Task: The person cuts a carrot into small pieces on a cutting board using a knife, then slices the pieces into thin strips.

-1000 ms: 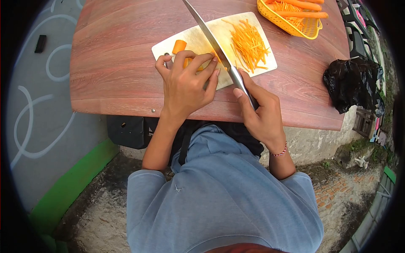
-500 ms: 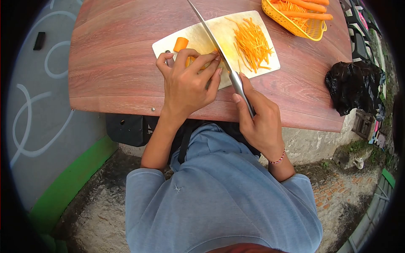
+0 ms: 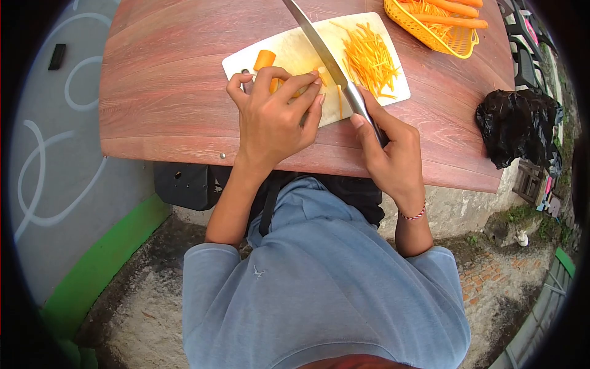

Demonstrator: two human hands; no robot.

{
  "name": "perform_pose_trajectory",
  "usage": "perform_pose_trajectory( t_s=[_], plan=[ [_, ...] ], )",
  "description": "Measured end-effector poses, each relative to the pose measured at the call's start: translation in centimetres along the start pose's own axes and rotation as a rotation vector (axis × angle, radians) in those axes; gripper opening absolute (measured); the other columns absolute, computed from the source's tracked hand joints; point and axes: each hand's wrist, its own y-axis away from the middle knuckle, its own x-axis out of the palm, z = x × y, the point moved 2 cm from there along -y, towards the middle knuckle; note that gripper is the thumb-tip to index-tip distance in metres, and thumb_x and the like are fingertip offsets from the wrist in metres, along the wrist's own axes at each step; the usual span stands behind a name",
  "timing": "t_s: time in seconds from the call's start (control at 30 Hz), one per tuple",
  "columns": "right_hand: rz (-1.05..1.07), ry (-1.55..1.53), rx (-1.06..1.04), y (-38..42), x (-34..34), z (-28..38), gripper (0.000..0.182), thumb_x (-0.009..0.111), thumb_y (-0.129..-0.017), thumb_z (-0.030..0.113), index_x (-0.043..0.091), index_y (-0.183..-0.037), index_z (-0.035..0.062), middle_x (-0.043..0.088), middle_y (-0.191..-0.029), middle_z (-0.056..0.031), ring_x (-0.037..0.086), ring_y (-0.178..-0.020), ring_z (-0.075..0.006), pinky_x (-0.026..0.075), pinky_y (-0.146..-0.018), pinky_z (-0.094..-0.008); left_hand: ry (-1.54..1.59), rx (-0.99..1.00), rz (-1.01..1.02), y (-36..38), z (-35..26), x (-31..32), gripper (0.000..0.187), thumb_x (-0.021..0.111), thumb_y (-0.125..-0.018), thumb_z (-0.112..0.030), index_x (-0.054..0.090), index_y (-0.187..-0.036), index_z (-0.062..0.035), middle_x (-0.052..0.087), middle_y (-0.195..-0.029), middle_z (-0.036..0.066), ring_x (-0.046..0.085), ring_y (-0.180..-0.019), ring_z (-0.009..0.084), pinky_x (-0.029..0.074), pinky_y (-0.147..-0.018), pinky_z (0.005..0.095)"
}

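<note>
My right hand (image 3: 393, 147) grips the handle of a large kitchen knife (image 3: 322, 52), its blade slanting up and left over the white cutting board (image 3: 246, 58). My left hand (image 3: 279, 107) presses with bent fingers on carrot slices (image 3: 321, 74), mostly hidden under the fingers, left of the blade. Behind that hand lies a short chunk of carrot (image 3: 265, 59). A pile of thin carrot strips (image 3: 372, 61) covers the board's right part. One loose strip (image 3: 340, 101) lies by the blade, apart from the pile.
A yellow plastic basket (image 3: 464, 49) with whole carrots and shreds stands at the upper right of the wooden table (image 3: 172, 92). A black plastic bag (image 3: 516, 126) hangs at the table's right edge. Black chairs (image 3: 522, 58) stand beyond it.
The knife has moved right, away from my left fingertips, and a thin strip now lies separate beside the blade. My left hand stays nearly where it was.
</note>
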Motion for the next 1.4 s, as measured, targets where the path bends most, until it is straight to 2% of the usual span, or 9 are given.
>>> perform_pose_trajectory(
  t_s=[0.13,0.23,0.47,0.53,0.77,0.97,1.13,1.23,1.4],
  plan=[
    [0.017,-0.003,0.088,0.1,-0.2,-0.1,0.038,0.071,-0.101,0.012,0.068,-0.135,-0.0047,0.072,-0.093,-0.0300,0.075,-0.078,-0.0417,0.057,-0.071,-0.0406,0.000,-0.001,-0.006,0.0,-0.1,-0.1,0.018,0.078,-0.087,-0.023,0.084,-0.100,-0.0126,0.076,-0.114,-0.009,0.062,-0.105,0.0171,0.029,-0.103,0.0538],
    [-0.001,-0.056,-0.038,0.4,0.1,-0.2,0.038,0.072,-0.100,0.011,0.069,-0.134,-0.0050,0.072,-0.094,-0.0299,0.075,-0.079,-0.0406,0.057,-0.072,-0.0400,0.011,-0.002,-0.009,0.0,0.0,-0.1,0.017,0.078,-0.087,-0.023,0.084,-0.099,-0.0129,0.076,-0.113,-0.008,0.062,-0.105,0.0172,0.029,-0.103,0.0539],
    [0.066,-0.047,0.011,0.8,0.3,0.3,0.038,0.072,-0.099,0.010,0.070,-0.133,-0.0058,0.072,-0.097,-0.0302,0.075,-0.080,-0.0396,0.057,-0.074,-0.0395,0.006,-0.006,-0.013,0.1,0.1,0.0,0.017,0.078,-0.087,-0.024,0.084,-0.099,-0.0131,0.075,-0.112,-0.009,0.062,-0.105,0.0170,0.029,-0.102,0.0542],
    [0.035,-0.035,-0.040,0.9,0.4,0.0,0.039,0.072,-0.099,0.010,0.069,-0.134,-0.0057,0.071,-0.092,-0.0293,0.074,-0.077,-0.0394,0.056,-0.072,-0.0399,0.010,-0.004,-0.012,0.1,0.1,0.0,0.017,0.078,-0.087,-0.024,0.084,-0.099,-0.0135,0.075,-0.112,-0.009,0.062,-0.105,0.0171,0.030,-0.102,0.0544],
    [0.041,-0.032,-0.009,1.1,0.5,0.0,0.039,0.072,-0.099,0.010,0.069,-0.135,-0.0058,0.067,-0.081,-0.0271,0.071,-0.071,-0.0389,0.054,-0.068,-0.0412,0.007,-0.001,-0.011,0.1,0.1,0.0,0.018,0.078,-0.087,-0.024,0.085,-0.101,-0.0140,0.075,-0.112,-0.009,0.062,-0.105,0.0173,0.030,-0.102,0.0544],
    [0.036,0.001,-0.065,1.2,0.5,0.2,0.040,0.072,-0.099,0.010,0.067,-0.137,-0.0052,0.067,-0.082,-0.0278,0.070,-0.071,-0.0415,0.054,-0.067,-0.0435,0.007,-0.001,-0.007,0.1,0.1,0.0,0.018,0.078,-0.087,-0.023,0.085,-0.101,-0.0135,0.076,-0.111,-0.008,0.062,-0.105,0.0174,0.030,-0.102,0.0543],
    [0.032,0.116,-0.128,0.7,1.1,0.8,0.042,0.069,-0.100,0.010,0.063,-0.139,-0.0043,0.069,-0.083,-0.0278,0.070,-0.074,-0.0449,0.054,-0.066,-0.0492,-0.001,0.010,0.005,0.0,0.0,0.0,0.019,0.078,-0.087,-0.023,0.085,-0.101,-0.0129,0.076,-0.110,-0.008,0.062,-0.104,0.0171,0.029,-0.102,0.0539],
    [0.027,0.083,-0.139,-0.7,1.7,0.2,0.043,0.069,-0.100,0.012,0.062,-0.140,-0.0028,0.069,-0.083,-0.0287,0.071,-0.076,-0.0462,0.053,-0.067,-0.0512,-0.009,0.012,0.014,0.0,0.0,-0.1,0.019,0.077,-0.087,-0.023,0.085,-0.101,-0.0124,0.077,-0.110,-0.008,0.062,-0.104,0.0166,0.029,-0.102,0.0537],
    [0.071,0.065,-0.054,-1.1,0.8,0.7,0.041,0.069,-0.100,0.013,0.065,-0.138,-0.0023,0.070,-0.084,-0.0306,0.071,-0.077,-0.0468,0.054,-0.069,-0.0505,-0.020,0.016,-0.004,0.0,-0.1,0.0,0.019,0.077,-0.087,-0.023,0.085,-0.101,-0.0123,0.077,-0.111,-0.009,0.062,-0.104,0.0163,0.029,-0.102,0.0536]
  ],
)
